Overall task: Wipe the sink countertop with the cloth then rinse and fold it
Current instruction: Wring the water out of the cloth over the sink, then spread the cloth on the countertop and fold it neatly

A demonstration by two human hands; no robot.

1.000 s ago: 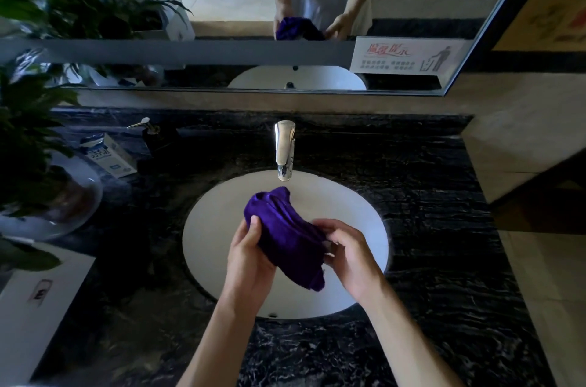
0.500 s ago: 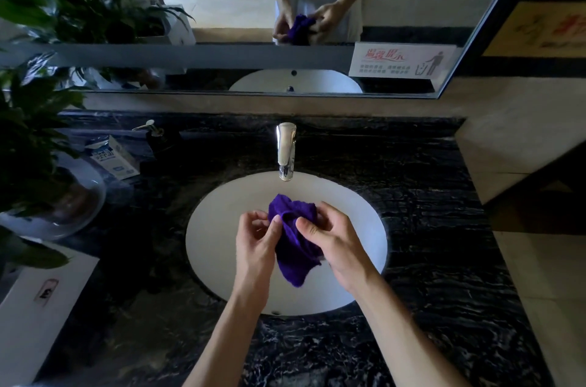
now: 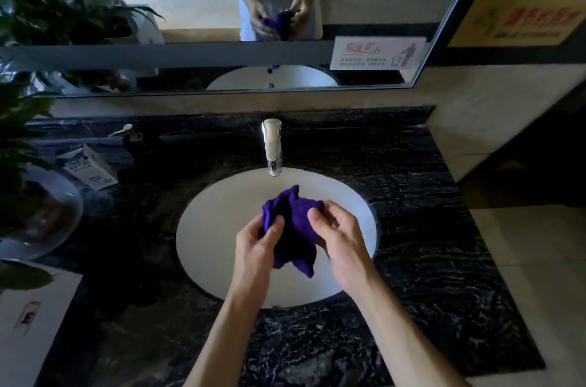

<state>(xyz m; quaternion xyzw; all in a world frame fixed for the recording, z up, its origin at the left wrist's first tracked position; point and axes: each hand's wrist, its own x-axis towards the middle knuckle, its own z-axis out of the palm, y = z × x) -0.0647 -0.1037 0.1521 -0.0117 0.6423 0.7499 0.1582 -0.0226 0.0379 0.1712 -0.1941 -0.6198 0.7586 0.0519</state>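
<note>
Both hands grip the purple cloth [image 3: 293,221] (bunched) over the sink [image 3: 218,228]

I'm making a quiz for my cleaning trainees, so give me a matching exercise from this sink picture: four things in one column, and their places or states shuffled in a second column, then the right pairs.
Things:
1. purple cloth
2. chrome faucet
3. carton
4. warning sign

Places or states:
A. stuck on the mirror's lower right
B. bunched between both hands over the basin
C. lying on the dark countertop, left of the basin
D. standing behind the basin, no water visible

Pairs: 1-B, 2-D, 3-C, 4-A
</note>
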